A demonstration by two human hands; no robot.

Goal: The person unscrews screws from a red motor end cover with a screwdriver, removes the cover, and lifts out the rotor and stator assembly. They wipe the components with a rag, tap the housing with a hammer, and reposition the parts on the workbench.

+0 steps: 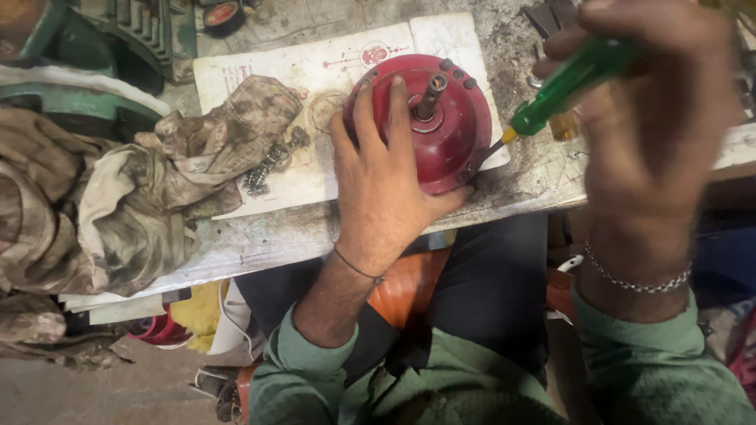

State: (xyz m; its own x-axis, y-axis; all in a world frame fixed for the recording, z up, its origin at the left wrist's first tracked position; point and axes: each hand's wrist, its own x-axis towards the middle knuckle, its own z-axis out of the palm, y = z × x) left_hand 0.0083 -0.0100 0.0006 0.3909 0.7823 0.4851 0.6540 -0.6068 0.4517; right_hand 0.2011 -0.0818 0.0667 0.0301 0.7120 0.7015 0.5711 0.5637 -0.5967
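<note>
A round red motor housing [449, 138] with a metal shaft [430, 96] sticking up from its middle rests on a worn sheet of paper [315, 71] on the workbench. My left hand [382, 177] lies flat over the housing's left side and front rim, fingers spread against it. My right hand [646, 118] is closed around a green-handled screwdriver [571, 79]. The screwdriver's thin tip meets the housing's right edge. Several bolt heads show along the housing's top rim.
A dirty crumpled rag [134, 197] covers the bench's left part, with small screws and springs [268, 165] beside it on the paper. Green cast machine parts [118, 39] stand at the back left. A roll of tape [224, 16] lies at the back.
</note>
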